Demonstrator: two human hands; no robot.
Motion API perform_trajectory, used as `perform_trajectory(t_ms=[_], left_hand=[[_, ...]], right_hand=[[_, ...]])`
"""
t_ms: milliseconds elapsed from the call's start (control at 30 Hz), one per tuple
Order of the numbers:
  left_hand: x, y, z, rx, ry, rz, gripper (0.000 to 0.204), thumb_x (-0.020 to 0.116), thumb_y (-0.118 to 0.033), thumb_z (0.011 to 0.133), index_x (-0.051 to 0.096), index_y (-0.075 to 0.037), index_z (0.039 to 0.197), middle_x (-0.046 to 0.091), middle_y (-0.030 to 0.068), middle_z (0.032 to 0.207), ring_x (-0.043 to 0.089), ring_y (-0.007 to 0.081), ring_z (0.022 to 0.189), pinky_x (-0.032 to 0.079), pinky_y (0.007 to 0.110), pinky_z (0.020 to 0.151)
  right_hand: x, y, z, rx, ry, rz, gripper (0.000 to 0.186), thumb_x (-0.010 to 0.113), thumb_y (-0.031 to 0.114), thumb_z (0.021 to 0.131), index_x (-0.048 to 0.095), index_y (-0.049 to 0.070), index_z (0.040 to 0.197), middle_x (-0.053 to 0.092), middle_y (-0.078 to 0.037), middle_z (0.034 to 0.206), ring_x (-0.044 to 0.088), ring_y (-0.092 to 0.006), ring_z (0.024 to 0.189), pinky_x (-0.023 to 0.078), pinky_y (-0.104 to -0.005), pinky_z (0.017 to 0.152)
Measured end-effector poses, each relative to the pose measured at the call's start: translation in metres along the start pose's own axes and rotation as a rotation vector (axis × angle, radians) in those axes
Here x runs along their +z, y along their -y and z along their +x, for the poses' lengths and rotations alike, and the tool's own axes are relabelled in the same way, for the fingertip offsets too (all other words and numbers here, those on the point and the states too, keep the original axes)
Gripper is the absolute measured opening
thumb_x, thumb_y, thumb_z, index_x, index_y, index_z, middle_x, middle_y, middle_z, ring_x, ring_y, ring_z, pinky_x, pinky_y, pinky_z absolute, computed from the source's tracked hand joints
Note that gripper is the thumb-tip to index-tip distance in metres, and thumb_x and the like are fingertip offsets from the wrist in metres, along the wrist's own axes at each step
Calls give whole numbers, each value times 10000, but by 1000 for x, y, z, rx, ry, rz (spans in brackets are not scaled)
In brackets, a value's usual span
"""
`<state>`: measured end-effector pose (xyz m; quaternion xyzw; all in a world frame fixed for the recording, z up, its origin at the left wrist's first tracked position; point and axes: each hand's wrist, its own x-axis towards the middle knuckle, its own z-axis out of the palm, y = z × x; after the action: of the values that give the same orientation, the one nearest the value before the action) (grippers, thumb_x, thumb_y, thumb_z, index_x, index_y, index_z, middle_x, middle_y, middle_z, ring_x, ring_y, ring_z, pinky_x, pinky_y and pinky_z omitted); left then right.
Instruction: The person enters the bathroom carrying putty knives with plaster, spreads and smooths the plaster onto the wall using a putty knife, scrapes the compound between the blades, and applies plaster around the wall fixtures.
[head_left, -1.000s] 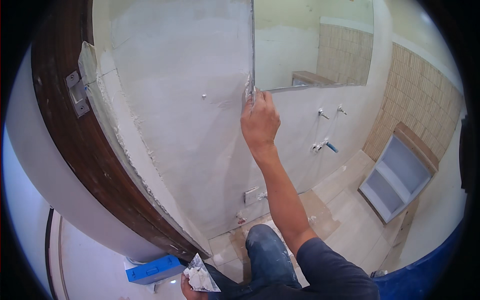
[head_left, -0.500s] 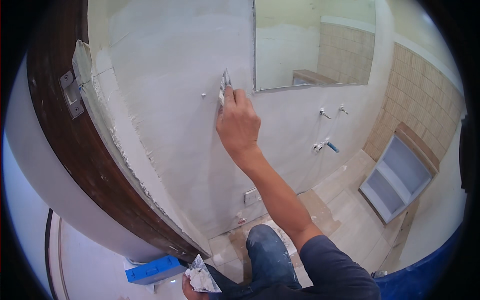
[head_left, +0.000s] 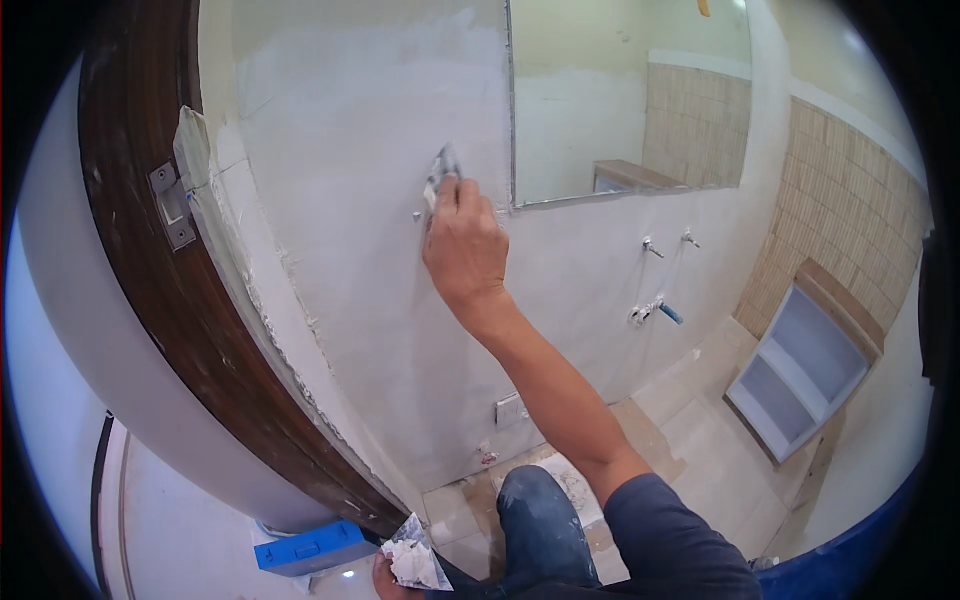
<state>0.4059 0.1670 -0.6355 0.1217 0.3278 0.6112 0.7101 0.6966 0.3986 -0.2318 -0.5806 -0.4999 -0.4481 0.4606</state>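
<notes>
Right hand high, left hand unclear

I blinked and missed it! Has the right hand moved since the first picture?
Yes, the right hand moved left, away from the mirror's lower-left corner.

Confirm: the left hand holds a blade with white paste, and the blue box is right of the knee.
Wrong side: the head view shows the blue box left of the knee. The left hand does hold the blade with white paste.
</notes>
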Motion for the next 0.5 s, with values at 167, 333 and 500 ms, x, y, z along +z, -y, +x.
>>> perform_trajectory(t_ms=[167, 333, 500], left_hand=[[4, 1, 2, 51, 124, 62, 332, 361, -277, 1067, 595, -86, 1205, 704, 83, 1072, 714, 261, 947, 605, 407, 834], [12, 4, -7, 13, -14, 97, 293, 444, -212, 1043, 599, -47, 1229, 699, 122, 1103, 710, 276, 966, 609, 421, 839], [12, 0, 2, 86, 64, 132, 293, 380, -175, 1007, 564, -65, 1207, 687, 100, 1065, 713, 253, 934, 610, 418, 833]], right_hand=[[-32, -34, 32, 247, -17, 143, 245, 588, 114, 950, 643, -12, 1152, 594, -143, 1023, 670, -340, 891, 588, -483, 686], [0, -29, 54, 235, -93, 18, 233, 601, 87, 929, 639, -33, 1125, 575, -129, 1008, 666, -302, 888, 605, -407, 647], [-14, 23, 34, -29, 30, 118, 194, 596, 56, 918, 634, -41, 1082, 562, -113, 1000, 661, -273, 892, 610, -351, 624]])
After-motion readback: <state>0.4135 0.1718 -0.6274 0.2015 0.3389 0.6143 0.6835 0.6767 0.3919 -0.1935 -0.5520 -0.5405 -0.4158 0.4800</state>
